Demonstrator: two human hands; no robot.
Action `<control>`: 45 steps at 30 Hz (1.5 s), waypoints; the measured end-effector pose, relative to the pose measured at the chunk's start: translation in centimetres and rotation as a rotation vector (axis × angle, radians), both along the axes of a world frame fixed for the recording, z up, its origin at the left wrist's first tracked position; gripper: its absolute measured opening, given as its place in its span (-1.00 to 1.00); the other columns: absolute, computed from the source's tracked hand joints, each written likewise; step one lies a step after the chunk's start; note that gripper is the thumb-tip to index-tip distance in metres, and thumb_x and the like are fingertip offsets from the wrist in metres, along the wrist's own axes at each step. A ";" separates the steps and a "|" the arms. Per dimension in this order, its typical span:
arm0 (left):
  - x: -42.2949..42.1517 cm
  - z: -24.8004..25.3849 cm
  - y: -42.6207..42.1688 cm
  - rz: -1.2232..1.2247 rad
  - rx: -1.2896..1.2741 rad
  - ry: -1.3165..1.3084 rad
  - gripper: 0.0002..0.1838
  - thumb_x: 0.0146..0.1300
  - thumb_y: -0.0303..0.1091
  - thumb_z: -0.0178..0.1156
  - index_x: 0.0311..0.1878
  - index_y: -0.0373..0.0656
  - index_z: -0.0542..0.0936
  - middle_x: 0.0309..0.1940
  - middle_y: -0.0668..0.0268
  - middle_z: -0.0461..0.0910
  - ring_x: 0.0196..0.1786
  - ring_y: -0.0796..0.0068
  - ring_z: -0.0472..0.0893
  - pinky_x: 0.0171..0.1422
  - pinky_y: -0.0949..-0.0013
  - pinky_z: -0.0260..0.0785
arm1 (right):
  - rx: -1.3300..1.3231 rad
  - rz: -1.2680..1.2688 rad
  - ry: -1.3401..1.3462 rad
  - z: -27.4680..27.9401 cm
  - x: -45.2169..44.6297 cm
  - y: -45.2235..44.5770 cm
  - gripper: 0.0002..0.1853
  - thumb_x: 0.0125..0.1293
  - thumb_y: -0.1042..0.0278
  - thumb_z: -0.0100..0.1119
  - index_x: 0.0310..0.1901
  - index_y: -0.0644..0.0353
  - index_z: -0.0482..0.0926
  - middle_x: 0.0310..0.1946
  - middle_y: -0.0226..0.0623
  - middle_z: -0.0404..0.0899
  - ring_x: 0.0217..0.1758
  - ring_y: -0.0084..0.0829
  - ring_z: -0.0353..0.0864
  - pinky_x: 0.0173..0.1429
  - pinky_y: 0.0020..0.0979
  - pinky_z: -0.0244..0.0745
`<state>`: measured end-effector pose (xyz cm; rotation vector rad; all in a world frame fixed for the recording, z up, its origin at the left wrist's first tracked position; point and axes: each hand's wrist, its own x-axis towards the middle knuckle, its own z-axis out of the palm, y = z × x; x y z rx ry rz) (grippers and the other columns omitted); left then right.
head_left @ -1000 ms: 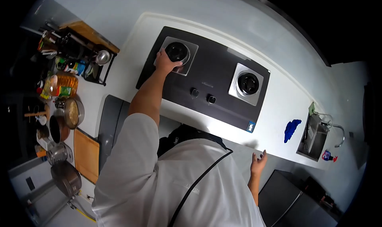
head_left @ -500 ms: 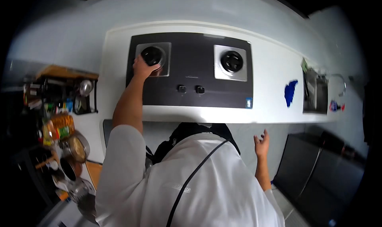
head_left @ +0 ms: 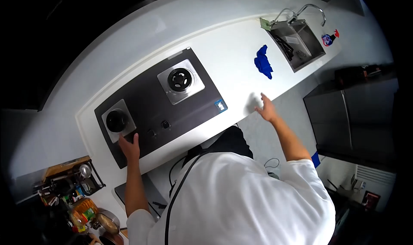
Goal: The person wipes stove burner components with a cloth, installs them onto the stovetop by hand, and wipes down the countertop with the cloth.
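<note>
My left hand (head_left: 130,148) is over the front left of the black gas stove (head_left: 148,90), just off the left burner (head_left: 116,120). Its thumb stands apart from the fingers and nothing shows in it. My right hand (head_left: 268,110) hovers at the counter's front edge, thumb and fingers spread, holding nothing. Beyond it on the white counter (head_left: 223,51) lies a crumpled blue cloth (head_left: 263,62). The right burner (head_left: 179,79) sits on its square steel plate, and two black knobs, one of them the right knob (head_left: 165,124), are near the stove's front.
At the right end is a steel sink (head_left: 306,51) with a curved faucet (head_left: 316,6) and a spray bottle (head_left: 330,38). A dark cabinet (head_left: 344,111) stands right of me. On the left are a rack (head_left: 92,180), an oil bottle (head_left: 84,211) and a pot (head_left: 107,222).
The view has turned and shifted right, toward the sink. My left hand has come off the left burner, and my right hand has risen to the counter edge near the blue cloth.
</note>
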<state>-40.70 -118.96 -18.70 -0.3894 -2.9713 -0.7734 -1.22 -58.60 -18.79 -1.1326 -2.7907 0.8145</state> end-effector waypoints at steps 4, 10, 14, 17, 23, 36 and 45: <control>6.0 3.6 4.1 0.069 0.095 -0.185 -0.10 0.40 -0.04 0.49 0.58 -0.39 0.32 0.42 -0.13 0.42 0.31 -0.01 0.59 0.33 0.10 0.56 | 0.219 0.085 0.077 -1.9 -5.3 12.6 0.08 0.24 0.12 0.59 0.62 0.46 0.15 0.50 0.34 0.38 0.57 0.21 0.40 0.66 -0.04 0.31; 16.3 2.4 10.2 0.265 0.264 -0.410 -0.31 0.44 -0.12 0.49 0.45 -0.36 0.52 0.14 0.14 0.69 0.03 0.40 0.70 0.10 0.33 0.59 | 0.146 -0.137 0.092 -4.3 -14.7 23.2 0.09 0.27 -0.02 0.55 0.61 0.46 0.16 0.50 0.41 0.32 0.54 0.35 0.35 0.63 0.09 0.29; 23.8 6.0 16.6 0.340 0.335 -0.601 -0.42 0.47 -0.19 0.47 0.39 -0.35 0.57 0.03 0.28 0.73 -0.01 0.52 0.66 0.16 0.41 0.54 | 0.528 0.014 0.494 -10.2 -20.3 17.9 -0.51 0.24 0.49 0.25 0.21 0.45 0.57 0.10 0.20 0.68 0.18 0.20 0.66 0.37 0.10 0.50; 29.1 8.0 19.4 0.403 0.404 -0.605 -0.47 0.49 -0.26 0.44 0.38 -0.34 0.58 0.07 0.27 0.73 0.04 0.52 0.67 0.21 0.41 0.54 | 0.100 0.227 0.546 -9.0 -25.8 13.0 -0.57 0.30 0.47 0.28 0.20 0.38 0.66 0.09 0.16 0.72 0.18 0.15 0.69 0.31 0.08 0.54; 37.1 8.9 20.0 0.585 0.347 -0.664 -0.54 0.50 -0.32 0.42 0.34 -0.35 0.60 0.12 0.21 0.74 0.17 0.47 0.71 0.33 0.37 0.55 | -0.101 0.543 0.697 -6.5 -44.0 3.6 -0.65 0.45 0.36 0.22 0.21 0.25 0.68 0.22 0.04 0.68 0.36 0.09 0.59 0.46 0.06 0.45; 33.9 0.9 21.0 0.351 0.498 -0.699 -0.56 0.53 -0.33 0.38 0.32 -0.40 0.59 0.03 0.25 0.72 0.05 0.52 0.68 0.22 0.42 0.55 | 0.251 0.925 0.375 -5.3 -19.5 6.1 -0.55 0.40 0.38 0.17 0.29 0.22 0.68 0.41 -0.07 0.57 0.34 -0.06 0.59 0.34 -0.08 0.49; 29.6 5.6 33.2 0.122 0.351 -0.706 -0.51 0.52 -0.30 0.39 0.36 -0.42 0.57 0.03 0.28 0.70 0.01 0.54 0.66 0.19 0.44 0.53 | 0.199 0.585 0.232 -4.4 -11.2 18.4 -0.52 0.41 0.39 0.18 0.35 0.10 0.66 0.49 -0.04 0.50 0.50 -0.01 0.47 0.51 -0.02 0.40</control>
